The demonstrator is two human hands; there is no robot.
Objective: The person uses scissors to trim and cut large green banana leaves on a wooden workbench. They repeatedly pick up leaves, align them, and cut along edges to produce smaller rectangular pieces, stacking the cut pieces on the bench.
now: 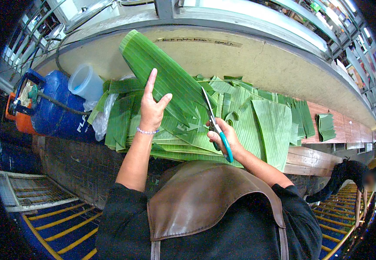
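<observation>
While the head camera looks down over a brown leather apron bib [209, 199] and black sleeves, both bare forearms reach up from the lower edge toward a long, ribbed green banana leaf strip [162, 71]. That leaf rises at a slant, its squared top end up near the pale concrete wall [257, 60] and its lower part running down and right toward the scissors. The left hand [152, 108], a thin bead bracelet at its wrist, is pressed against the front of the leaf with index finger pointing straight up and thumb spread to the right — fingers apart, steadying rather than wrapping it. The right hand [223, 138] is closed around the teal handles of a pair of steel-bladed scissors [216, 125]; the blades point upward and meet the right edge of the leaf.

Under both hands a thick heap of cut green banana leaf pieces [257, 117] covers the wooden tabletop [313, 156], with a smaller stack of leaves [326, 126] well apart to the right. At the left — beside the heap — stand a translucent plastic jug [84, 82] and a blue gas cylinder [55, 108] with a dark hose. Below lies a blue floor with yellow stripes [62, 229]
</observation>
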